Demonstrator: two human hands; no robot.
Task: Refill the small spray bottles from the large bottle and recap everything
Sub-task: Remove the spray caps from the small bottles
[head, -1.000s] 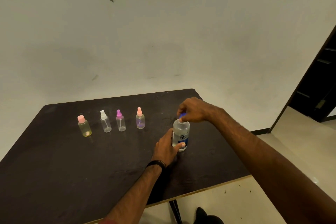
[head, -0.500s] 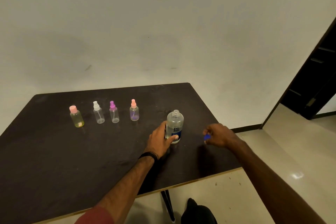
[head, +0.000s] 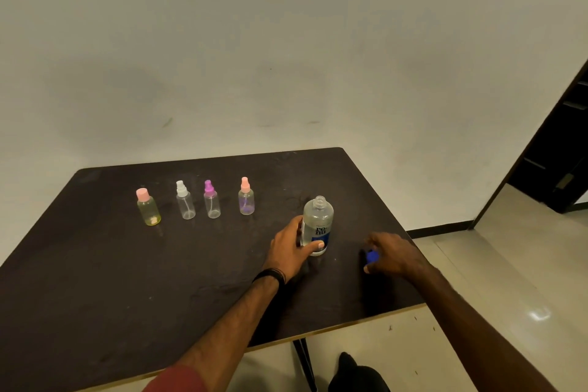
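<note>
The large clear bottle (head: 317,223) with a blue label stands uncapped on the dark table (head: 127,280). My left hand (head: 291,248) grips its lower part, thumb across the front. My right hand (head: 393,253) holds the blue cap (head: 371,255) low over the table, right of the bottle. Several small bottles stand capped in a row at the back left: a yellowish one with a pink cap (head: 148,207), a clear one with a white sprayer (head: 185,200), one with a purple sprayer (head: 211,199), and a purplish one with a pink sprayer (head: 246,196).
The table's right edge (head: 410,239) runs close to my right hand, with pale floor (head: 477,280) beyond. A dark doorway (head: 553,156) opens at the right. A wall stands behind the table. A table leg (head: 305,363) shows below the front edge.
My right hand took the blue cap off the large bottle and carried it down to the right, near the table. My left hand kept hold of the bottle.
</note>
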